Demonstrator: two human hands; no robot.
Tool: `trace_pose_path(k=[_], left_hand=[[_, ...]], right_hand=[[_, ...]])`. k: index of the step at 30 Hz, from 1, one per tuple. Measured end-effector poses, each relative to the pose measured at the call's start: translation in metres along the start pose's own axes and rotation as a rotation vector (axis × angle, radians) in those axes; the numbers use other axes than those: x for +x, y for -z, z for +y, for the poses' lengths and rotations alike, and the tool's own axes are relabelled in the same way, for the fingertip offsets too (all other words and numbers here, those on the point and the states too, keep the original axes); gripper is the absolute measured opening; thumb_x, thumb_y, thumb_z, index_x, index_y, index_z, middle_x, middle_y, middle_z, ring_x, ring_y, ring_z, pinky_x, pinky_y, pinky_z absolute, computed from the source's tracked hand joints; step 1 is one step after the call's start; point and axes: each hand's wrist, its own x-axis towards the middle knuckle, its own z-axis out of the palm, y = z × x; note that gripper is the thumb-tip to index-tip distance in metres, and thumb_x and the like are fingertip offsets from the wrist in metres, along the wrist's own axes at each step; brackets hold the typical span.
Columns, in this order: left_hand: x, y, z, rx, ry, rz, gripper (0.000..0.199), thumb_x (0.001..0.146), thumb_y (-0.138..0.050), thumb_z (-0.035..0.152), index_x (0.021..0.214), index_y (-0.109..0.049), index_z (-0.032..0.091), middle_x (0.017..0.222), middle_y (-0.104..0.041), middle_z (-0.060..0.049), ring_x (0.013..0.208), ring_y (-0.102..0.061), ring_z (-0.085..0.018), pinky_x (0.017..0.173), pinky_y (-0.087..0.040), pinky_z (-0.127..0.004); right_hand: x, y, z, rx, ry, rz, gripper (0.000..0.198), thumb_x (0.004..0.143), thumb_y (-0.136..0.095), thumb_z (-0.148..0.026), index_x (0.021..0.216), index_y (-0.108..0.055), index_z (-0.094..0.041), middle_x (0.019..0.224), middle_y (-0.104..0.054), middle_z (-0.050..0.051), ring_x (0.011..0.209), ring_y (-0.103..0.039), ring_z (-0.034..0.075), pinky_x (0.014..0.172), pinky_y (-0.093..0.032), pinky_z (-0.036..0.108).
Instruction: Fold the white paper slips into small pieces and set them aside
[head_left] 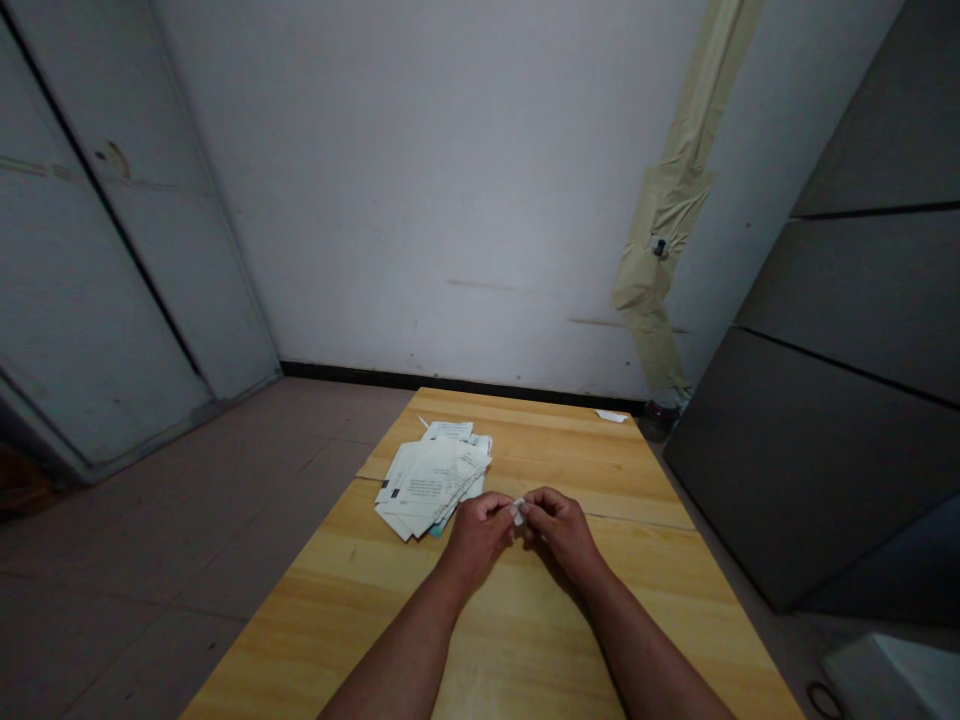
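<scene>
Both hands meet over the middle of the wooden table (525, 640), pinching one small white piece of paper (518, 512) between them. My left hand (482, 530) is closed on its left side with thumb and forefinger. From the right, my right hand (559, 525) grips the same piece with its fingertips. The piece is small and partly covered by the fingers, so its folds cannot be made out. Just beyond and left of my left hand lies a loose pile of printed paper sheets (435, 480), overlapping at different angles.
A white paper scrap (612, 416) lies at the table's far right corner. Behind the table stands a white wall (450, 200) with a taped strip (652, 290). Grey panels (825, 420) rise on the right, a pale cabinet (135, 280) on the left.
</scene>
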Motion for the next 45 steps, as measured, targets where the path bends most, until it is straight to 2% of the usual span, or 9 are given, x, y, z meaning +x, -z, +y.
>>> trace_pose_path(k=[6,15,19,24,28,32,34,39,45], left_hand=[[-0.002,0.000,0.004,0.057,0.024,-0.018,0.030,0.073,-0.065,0.044,0.071,-0.065,0.014,0.046,-0.057,0.000,0.035,-0.042,-0.008,0.036,-0.024,-0.019],[-0.001,-0.002,0.002,0.039,-0.022,0.051,0.031,0.075,-0.062,0.046,0.070,-0.062,0.015,0.044,-0.055,0.002,0.034,-0.042,-0.007,0.036,-0.025,-0.018],[0.000,-0.004,0.001,-0.009,-0.027,0.109,0.030,0.074,-0.062,0.046,0.076,-0.058,0.017,0.050,-0.058,0.003,0.038,-0.045,-0.008,0.038,-0.031,-0.018],[0.006,-0.002,-0.007,-0.097,-0.076,0.181,0.030,0.073,-0.063,0.047,0.081,-0.054,0.019,0.059,-0.061,0.004,0.045,-0.049,-0.009,0.044,-0.037,-0.018],[0.008,-0.002,-0.012,-0.158,-0.111,0.175,0.032,0.075,-0.063,0.049,0.083,-0.053,0.019,0.067,-0.066,0.000,0.054,-0.055,-0.011,0.053,-0.044,-0.022],[0.007,-0.004,-0.010,-0.225,-0.120,0.184,0.030,0.076,-0.065,0.046,0.083,-0.053,0.019,0.068,-0.065,0.001,0.057,-0.056,-0.011,0.055,-0.042,-0.022],[0.006,-0.006,-0.007,-0.280,-0.114,0.184,0.028,0.075,-0.067,0.043,0.082,-0.054,0.019,0.071,-0.067,0.001,0.059,-0.057,-0.011,0.058,-0.042,-0.022],[0.005,-0.006,0.000,-0.417,-0.100,0.156,0.028,0.071,-0.072,0.038,0.079,-0.055,0.018,0.092,-0.072,-0.005,0.079,-0.064,-0.015,0.070,-0.047,-0.024],[0.003,-0.002,0.003,-0.361,-0.114,0.110,0.029,0.070,-0.073,0.034,0.089,-0.058,0.019,0.088,-0.071,-0.003,0.078,-0.065,-0.015,0.072,-0.048,-0.025]], right_hand=[[-0.002,-0.004,-0.001,0.106,-0.029,-0.021,0.026,0.069,-0.076,-0.038,0.068,-0.060,-0.017,0.050,-0.061,-0.002,0.044,-0.053,0.012,0.045,-0.046,0.024],[-0.001,-0.009,-0.002,0.213,-0.025,0.048,0.029,0.066,-0.077,-0.038,0.066,-0.056,-0.018,0.049,-0.061,-0.002,0.041,-0.052,0.012,0.044,-0.042,0.024],[0.000,-0.009,0.002,0.204,0.000,0.085,0.031,0.068,-0.077,-0.041,0.070,-0.056,-0.019,0.051,-0.063,-0.001,0.043,-0.055,0.013,0.047,-0.045,0.025],[0.000,-0.010,0.001,0.227,0.011,0.149,0.033,0.067,-0.077,-0.044,0.073,-0.054,-0.020,0.053,-0.064,-0.002,0.046,-0.056,0.013,0.047,-0.047,0.024],[0.001,-0.010,0.001,0.277,0.003,0.188,0.035,0.065,-0.077,-0.044,0.073,-0.053,-0.021,0.054,-0.064,-0.002,0.046,-0.057,0.013,0.046,-0.048,0.024],[0.001,-0.012,0.002,0.315,-0.020,0.206,0.038,0.063,-0.079,-0.046,0.076,-0.053,-0.021,0.053,-0.063,-0.003,0.046,-0.058,0.014,0.046,-0.050,0.026],[0.001,-0.013,0.001,0.315,0.002,0.217,0.040,0.063,-0.080,-0.047,0.076,-0.052,-0.021,0.055,-0.064,-0.003,0.047,-0.060,0.015,0.046,-0.050,0.026],[0.000,-0.014,-0.001,0.318,0.054,0.222,0.041,0.064,-0.081,-0.047,0.079,-0.053,-0.021,0.060,-0.066,-0.002,0.053,-0.063,0.016,0.050,-0.051,0.026],[-0.003,-0.013,0.000,0.212,0.142,0.202,0.036,0.071,-0.076,-0.049,0.080,-0.057,-0.020,0.068,-0.070,0.003,0.062,-0.064,0.017,0.060,-0.051,0.027]])
